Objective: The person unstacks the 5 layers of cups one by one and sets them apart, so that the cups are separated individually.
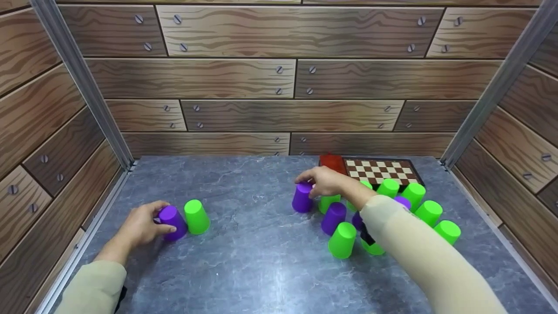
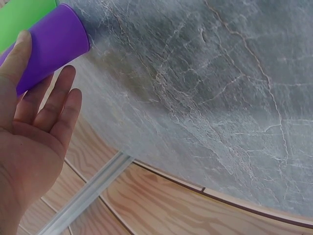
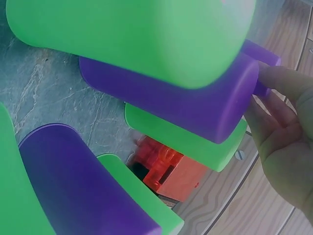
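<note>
My left hand (image 1: 141, 224) grips an upturned purple cup (image 1: 173, 224) on the left of the table, thumb on the near side and fingers behind. In the left wrist view the thumb lies along that purple cup (image 2: 54, 44). Just right of it stands an upturned green cup (image 1: 196, 217). Towards the back, my right hand (image 1: 327, 181) pinches another purple cup (image 1: 302, 199) near its top from above. In the right wrist view that held purple cup (image 3: 264, 55) is mostly hidden behind nearer cups. Another purple cup (image 1: 334, 218) and a green cup (image 1: 342, 240) stand close by.
Several more upturned green cups (image 1: 429, 213) and a few purple ones cluster under and beyond the right forearm, which partly hides them. At the back right lie a checkered board (image 1: 379, 170) and a red box-like object (image 1: 332, 163). Wood-patterned walls (image 1: 244, 78) enclose the grey table (image 1: 248, 261).
</note>
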Demonstrator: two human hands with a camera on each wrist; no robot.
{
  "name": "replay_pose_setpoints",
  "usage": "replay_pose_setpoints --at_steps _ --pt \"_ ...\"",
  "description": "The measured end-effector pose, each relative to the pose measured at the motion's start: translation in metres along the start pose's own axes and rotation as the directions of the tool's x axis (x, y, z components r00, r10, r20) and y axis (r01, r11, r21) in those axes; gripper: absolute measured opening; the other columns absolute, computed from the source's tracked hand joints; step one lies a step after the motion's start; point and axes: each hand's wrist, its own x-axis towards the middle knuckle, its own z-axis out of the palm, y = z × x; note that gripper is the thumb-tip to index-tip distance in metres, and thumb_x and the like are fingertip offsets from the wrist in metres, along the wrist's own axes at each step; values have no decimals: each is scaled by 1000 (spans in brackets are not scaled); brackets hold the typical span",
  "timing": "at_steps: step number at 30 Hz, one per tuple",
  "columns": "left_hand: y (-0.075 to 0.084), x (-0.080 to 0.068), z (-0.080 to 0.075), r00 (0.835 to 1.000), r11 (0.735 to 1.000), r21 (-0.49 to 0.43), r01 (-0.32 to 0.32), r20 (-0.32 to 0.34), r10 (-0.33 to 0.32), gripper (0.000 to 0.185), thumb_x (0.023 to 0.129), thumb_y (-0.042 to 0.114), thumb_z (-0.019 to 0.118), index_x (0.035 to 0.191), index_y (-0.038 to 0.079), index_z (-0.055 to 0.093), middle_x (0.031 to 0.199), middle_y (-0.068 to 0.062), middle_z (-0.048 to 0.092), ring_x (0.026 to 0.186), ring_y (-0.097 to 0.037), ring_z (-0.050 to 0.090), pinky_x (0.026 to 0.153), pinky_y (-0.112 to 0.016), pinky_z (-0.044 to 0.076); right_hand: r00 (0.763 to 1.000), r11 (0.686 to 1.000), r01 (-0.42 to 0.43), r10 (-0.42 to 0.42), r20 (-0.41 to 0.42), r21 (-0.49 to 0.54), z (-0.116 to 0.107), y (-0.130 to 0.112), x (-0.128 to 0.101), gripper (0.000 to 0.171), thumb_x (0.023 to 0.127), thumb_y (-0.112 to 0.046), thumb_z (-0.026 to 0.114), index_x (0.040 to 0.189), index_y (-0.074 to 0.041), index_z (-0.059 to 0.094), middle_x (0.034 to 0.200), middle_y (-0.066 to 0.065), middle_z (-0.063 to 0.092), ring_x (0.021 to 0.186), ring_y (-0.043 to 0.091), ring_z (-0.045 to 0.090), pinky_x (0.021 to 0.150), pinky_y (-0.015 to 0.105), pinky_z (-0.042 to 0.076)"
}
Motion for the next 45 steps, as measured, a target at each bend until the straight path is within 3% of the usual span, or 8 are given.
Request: replay_pose_setpoints --at_steps 7,12,22,30,34,40,43,45 --pt "0 0 0 1000 1000 8 3 5 -3 59 81 15 94 130 -2 65 118 -27 74 107 -43 71 95 -60 56 1000 999 0 0 4 39 -6 -9 -4 65 88 5 77 149 -8 61 148 15 63 137 38 58 110 49 52" --pt "0 1 -1 1000 1000 -3 11 16 -11 61 81 16 94 132 -1 65 119 -28 73 108 -43 70 95 -60 57 996 997 60 -56 -75 47 -12 -34 -3 62 92 -4 77 151 -11 60 150 12 61 138 37 57 109 49 53" --pt "-1 1 -2 1000 1000 -4 0 12 0 61 82 16 93 132 -2 65 121 -28 73 108 -43 70 95 -60 57 932 939 305 -260 -254 159 31 -116 34 59 92 -11 82 147 -5 61 147 13 63 136 31 60 113 40 50" --pt "-1 1 0 1000 1000 -8 11 8 -11 60 82 16 93 132 -1 65 119 -26 74 108 -42 70 96 -60 56 930 886 256 -118 -347 386 95 -166 74 58 90 -12 86 144 -8 64 140 11 68 130 26 64 110 33 52" --pt "0 1 -1 1000 1000 -9 10 7 -10 60 82 17 93 132 -1 66 118 -25 74 106 -41 70 95 -61 56 930 837 233 -43 -365 495 127 -182 89 61 89 -11 87 144 -9 63 142 12 67 133 27 62 113 40 50" --pt "1 1 -2 1000 1000 -11 15 14 -15 58 83 15 93 132 0 66 119 -26 73 107 -41 70 94 -60 56 926 760 257 -17 -376 597 162 -198 101 68 89 -11 86 151 -7 57 145 16 64 135 42 58 114 51 49" --pt "0 2 -1 1000 1000 -13 19 16 -19 60 82 15 92 133 -1 65 120 -27 73 107 -42 71 95 -60 57 930 752 257 -22 -366 608 172 -203 103 69 91 -12 86 153 -8 56 147 14 62 135 43 58 113 51 49" --pt "-1 2 -1 1000 1000 -14 21 18 -21 61 82 15 93 134 -2 64 120 -27 73 107 -42 71 95 -59 57 938 765 238 -20 -347 598 176 -205 105 68 91 -13 85 153 -10 57 149 11 62 135 39 59 112 48 50"
